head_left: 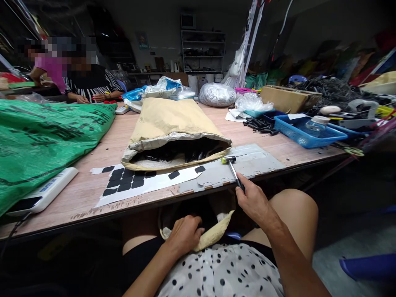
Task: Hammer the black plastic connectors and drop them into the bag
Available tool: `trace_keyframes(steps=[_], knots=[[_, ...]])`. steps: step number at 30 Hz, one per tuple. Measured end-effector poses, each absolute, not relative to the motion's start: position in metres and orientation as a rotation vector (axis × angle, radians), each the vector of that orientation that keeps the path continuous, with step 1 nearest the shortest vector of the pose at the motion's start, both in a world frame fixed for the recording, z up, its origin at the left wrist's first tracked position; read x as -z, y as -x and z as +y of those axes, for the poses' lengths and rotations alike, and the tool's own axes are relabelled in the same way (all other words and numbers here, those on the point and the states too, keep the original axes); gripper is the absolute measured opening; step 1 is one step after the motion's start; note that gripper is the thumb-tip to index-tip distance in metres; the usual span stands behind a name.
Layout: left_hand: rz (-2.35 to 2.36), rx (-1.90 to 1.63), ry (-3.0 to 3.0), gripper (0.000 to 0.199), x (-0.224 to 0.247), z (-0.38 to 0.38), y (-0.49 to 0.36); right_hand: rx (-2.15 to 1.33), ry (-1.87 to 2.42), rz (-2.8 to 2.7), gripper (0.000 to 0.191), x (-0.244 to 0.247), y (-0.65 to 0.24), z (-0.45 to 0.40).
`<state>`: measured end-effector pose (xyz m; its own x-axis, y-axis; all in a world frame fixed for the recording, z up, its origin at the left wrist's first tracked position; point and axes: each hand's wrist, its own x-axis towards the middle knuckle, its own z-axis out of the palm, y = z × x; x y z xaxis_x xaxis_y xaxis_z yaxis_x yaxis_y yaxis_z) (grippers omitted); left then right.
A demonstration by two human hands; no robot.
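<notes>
My right hand [254, 201] is closed around the black grip of a small hammer [232, 168]. The hammer's head, yellow at one end and black at the other, is over a grey flat board [256, 159] at the table's front edge; I cannot tell whether it touches. On my lap is an open paper sack [215, 234], its mouth towards the table. My left hand [185, 233] lies over its mouth, fingers curled inward, and what they hold, if anything, is hidden. A sheet with black rounded-square pads [125, 180] lies left of the board.
Behind the sheet lies a large open paper sack [176, 119] with black pieces inside. A green woven bag [52, 136] and a white device [51, 189] are left. Blue baskets [309, 140] and black parts [261, 124] sit right. Two people work at the far left.
</notes>
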<state>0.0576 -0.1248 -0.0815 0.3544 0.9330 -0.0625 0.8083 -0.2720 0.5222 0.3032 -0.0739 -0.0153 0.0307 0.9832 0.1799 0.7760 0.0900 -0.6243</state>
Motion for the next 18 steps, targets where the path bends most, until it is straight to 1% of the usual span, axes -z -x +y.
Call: trace_keyframes(steps=[3,5,7,9,10,13,16,18], knots=[[1.338,-0.481,-2.214,0.01,0.056,-0.123,-0.06,-0.443,1.746,-1.8,0.054,0.016,-0.303,-0.074],[1.329,-0.699,-2.23,0.015,0.026,-0.115,-0.057,-0.423,1.755,-1.801,0.054,0.017,-0.304,-0.074],[1.537,-1.007,-2.166,0.022,-0.003,-0.096,-0.045,-0.406,1.748,-1.801,0.053,0.018,-0.304,-0.074],[1.934,-1.23,-2.002,0.025,-0.026,-0.066,-0.025,-0.397,1.733,-1.808,0.053,0.019,-0.304,-0.074],[2.139,-1.241,-1.893,0.023,-0.034,-0.049,-0.011,-0.394,1.729,-1.81,0.053,0.019,-0.304,-0.074],[2.517,-0.992,-1.532,0.024,-0.043,0.003,0.029,-0.401,1.729,-1.816,0.054,0.02,-0.305,-0.073],[2.621,-0.805,-1.288,0.034,-0.04,0.04,0.057,-0.394,1.718,-1.812,0.054,0.022,-0.305,-0.072],[2.605,-0.811,-1.257,0.04,-0.038,0.053,0.065,-0.384,1.716,-1.804,0.053,0.022,-0.306,-0.072]])
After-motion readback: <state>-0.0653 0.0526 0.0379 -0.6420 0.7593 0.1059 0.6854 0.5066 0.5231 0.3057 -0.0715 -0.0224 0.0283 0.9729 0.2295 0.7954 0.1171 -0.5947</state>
